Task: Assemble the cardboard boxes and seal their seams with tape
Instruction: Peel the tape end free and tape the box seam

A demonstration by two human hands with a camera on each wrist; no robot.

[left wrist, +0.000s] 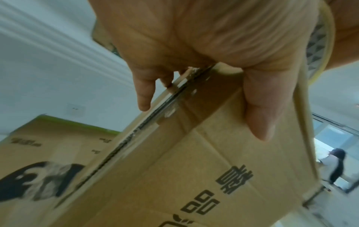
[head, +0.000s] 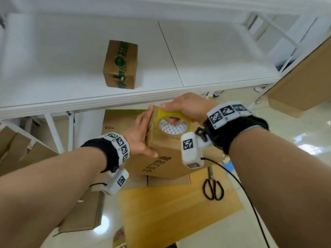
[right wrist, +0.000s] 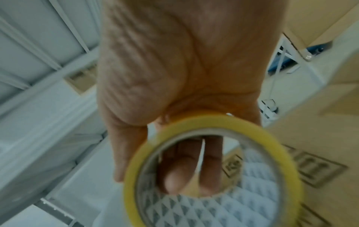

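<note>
Corrugated brown cardboard box (head: 161, 149) held in mid-air below white table (head: 197, 68) edge, glossy clear tape along its seam. Left hand (head: 141, 138) flat against box's side, fingers straight. Right hand (head: 186, 106) grasping yellow-rimmed tape roll (head: 172, 123), fingers (right wrist: 178, 167) through patterned core, pressed to box top.

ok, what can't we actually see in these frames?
- Head view: the tape roll and right hand hide the box top seam.
- Left wrist view: left hand covers the box's end.
- Right wrist view: blurred; the tape's free end is not visible.
</note>
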